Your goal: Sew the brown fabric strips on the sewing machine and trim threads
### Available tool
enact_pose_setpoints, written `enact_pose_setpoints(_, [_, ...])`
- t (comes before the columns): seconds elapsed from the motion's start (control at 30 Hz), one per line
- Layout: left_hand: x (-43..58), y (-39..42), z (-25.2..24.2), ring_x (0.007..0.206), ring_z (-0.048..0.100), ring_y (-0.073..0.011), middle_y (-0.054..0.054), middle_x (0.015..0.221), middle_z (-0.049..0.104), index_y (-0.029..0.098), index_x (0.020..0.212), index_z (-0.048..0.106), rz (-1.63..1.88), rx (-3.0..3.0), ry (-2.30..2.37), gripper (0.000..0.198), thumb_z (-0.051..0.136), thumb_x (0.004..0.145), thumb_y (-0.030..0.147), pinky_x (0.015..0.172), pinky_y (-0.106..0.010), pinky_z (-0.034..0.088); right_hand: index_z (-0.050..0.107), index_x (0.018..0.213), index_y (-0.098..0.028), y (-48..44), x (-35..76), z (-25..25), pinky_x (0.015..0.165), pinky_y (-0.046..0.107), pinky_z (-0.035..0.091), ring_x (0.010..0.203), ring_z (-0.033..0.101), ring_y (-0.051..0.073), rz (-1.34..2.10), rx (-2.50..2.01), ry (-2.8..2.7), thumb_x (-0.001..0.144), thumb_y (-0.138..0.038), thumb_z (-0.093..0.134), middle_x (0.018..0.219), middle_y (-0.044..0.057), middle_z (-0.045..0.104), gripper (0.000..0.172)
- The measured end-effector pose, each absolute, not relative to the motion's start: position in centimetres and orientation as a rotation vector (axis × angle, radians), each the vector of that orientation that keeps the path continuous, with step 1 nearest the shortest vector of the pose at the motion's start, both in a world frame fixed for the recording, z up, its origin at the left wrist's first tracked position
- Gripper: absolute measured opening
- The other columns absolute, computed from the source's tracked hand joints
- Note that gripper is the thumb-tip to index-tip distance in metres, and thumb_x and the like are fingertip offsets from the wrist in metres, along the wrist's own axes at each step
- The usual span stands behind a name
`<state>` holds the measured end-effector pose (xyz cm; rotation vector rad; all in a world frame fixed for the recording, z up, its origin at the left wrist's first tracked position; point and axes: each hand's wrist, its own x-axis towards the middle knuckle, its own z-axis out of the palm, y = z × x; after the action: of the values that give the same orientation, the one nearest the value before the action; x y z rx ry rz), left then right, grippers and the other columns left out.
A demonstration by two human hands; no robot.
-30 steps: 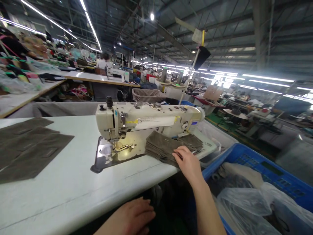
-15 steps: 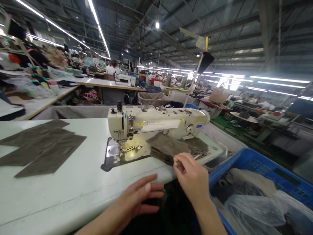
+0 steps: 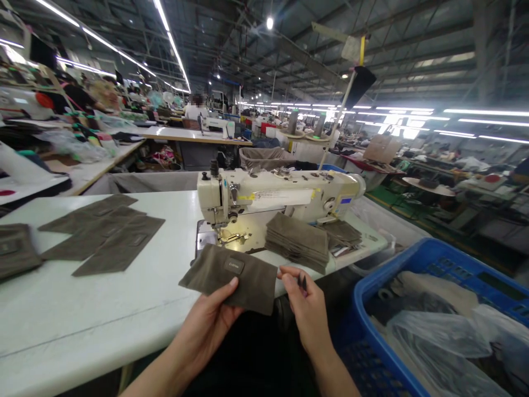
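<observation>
My left hand [image 3: 212,320] grips a dark olive-brown fabric piece [image 3: 252,284] from below, thumb on top, beside its small rectangular label [image 3: 233,266]. At the piece's right corner, my right hand [image 3: 306,300] is closed with thumb and forefinger pinching the edge. A small dark pointed tool [image 3: 303,283] shows among the right fingers; its kind is unclear. Behind my hands stands a cream sewing machine [image 3: 285,193], its needle area lit. A stack of similar fabric pieces [image 3: 295,240] lies on the machine bed, right of the needle.
Labelled fabric pieces [image 3: 119,242] lie overlapping on the pale table [image 3: 136,303] at left, with another piece [image 3: 16,251] at the far left edge. A blue plastic basket [image 3: 359,292] holding plastic bags and cloth stands at right. More fabric [image 3: 341,234] lies behind the stack.
A fabric piece has come off the stack and is now held between both hands in front of the machine. My left hand, open before, has closed on it. The view has shifted left.
</observation>
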<state>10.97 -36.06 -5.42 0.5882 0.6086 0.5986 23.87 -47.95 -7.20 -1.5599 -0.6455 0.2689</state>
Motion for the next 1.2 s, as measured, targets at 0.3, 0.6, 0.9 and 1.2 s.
enact_pose_setpoints(0.3, [7.3, -31.5, -4.5, 0.085, 0.072, -0.023, -0.009, 0.102, 0.077, 0.015, 0.103, 0.074, 0.719, 0.863, 0.624, 0.038, 0.084, 0.071, 0.033, 0.07, -0.028, 0.057, 0.071, 0.08, -0.016, -46.9, 23.5, -8.1, 0.053, 0.025, 0.039, 0.059, 0.051, 0.014, 0.337, -1.578, -0.565, 0.08, -0.054, 0.069, 0.068, 0.001, 0.063, 0.038])
enact_pose_setpoints(0.6, [6.3, -26.9, -3.2, 0.063, 0.059, -0.0132, 0.001, 0.069, 0.07, 0.018, 0.077, 0.071, 0.616, 1.261, 0.835, 0.033, 0.081, 0.066, 0.047, 0.06, -0.022, 0.041, 0.064, 0.071, -0.018, -46.6, 22.6, -9.3, 0.051, 0.023, 0.037, 0.055, 0.045, 0.012, 0.519, -1.625, -0.558, 0.073, -0.051, 0.071, 0.06, -0.003, 0.053, 0.034])
enact_pose_setpoints(0.9, [9.2, -20.2, -4.4, 0.07, 0.064, -0.0228, -0.003, 0.071, 0.072, 0.019, 0.068, 0.069, 0.2, 1.748, 0.821, 0.033, 0.072, 0.06, 0.051, 0.065, -0.03, 0.045, 0.063, 0.069, -0.019, -45.4, 18.9, -12.0, 0.053, 0.023, 0.045, 0.054, 0.05, 0.012, 0.506, -1.635, -0.698, 0.074, -0.044, 0.07, 0.062, -0.001, 0.057, 0.027])
enact_pose_setpoints(1.2, [13.2, -17.4, -6.4, 0.06, 0.053, -0.018, 0.001, 0.058, 0.06, 0.021, 0.057, 0.061, 0.291, 2.237, 0.874, 0.015, 0.062, 0.066, 0.033, 0.062, -0.029, 0.036, 0.07, 0.097, -0.021, -43.8, 19.3, -13.4, 0.057, 0.019, 0.048, 0.062, 0.06, 0.011, 0.233, -1.588, -1.189, 0.087, -0.017, 0.058, 0.079, 0.0, 0.068, 0.016])
